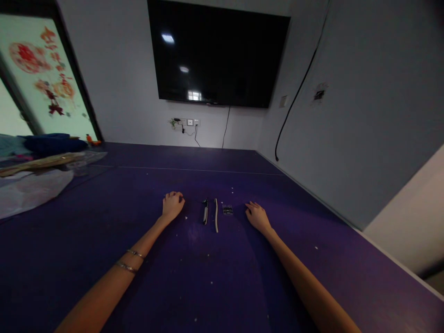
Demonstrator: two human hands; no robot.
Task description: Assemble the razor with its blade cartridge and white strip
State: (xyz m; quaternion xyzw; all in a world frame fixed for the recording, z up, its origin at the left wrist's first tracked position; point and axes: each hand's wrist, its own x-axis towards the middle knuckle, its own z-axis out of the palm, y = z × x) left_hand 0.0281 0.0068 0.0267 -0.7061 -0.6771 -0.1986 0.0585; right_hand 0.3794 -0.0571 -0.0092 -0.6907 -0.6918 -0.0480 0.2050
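My left hand (172, 206) rests on the purple tabletop (145, 286), its fingers loosely bent and apart, with nothing visible in it. Opposite it, my right hand (257, 216) lies palm down with fingers stretched out, also without anything in it. Between the hands are three small things in a row. Nearest my left hand is a slim black and silver piece (206, 212), its kind too small to tell. Beside it lies a thin, slightly curved cream-coloured stick (216, 216). A small clear, flat piece with dark markings (227, 210) is closer to my right hand. Neither hand touches them.
Small white specks dot the tabletop. At the far left lie a dark blue cloth bundle (53, 144), clear plastic sheeting (34, 189) and an orange object (92, 140). A television (218, 55) hangs on the wall above sockets; a black cable (298, 92) dangles at the right.
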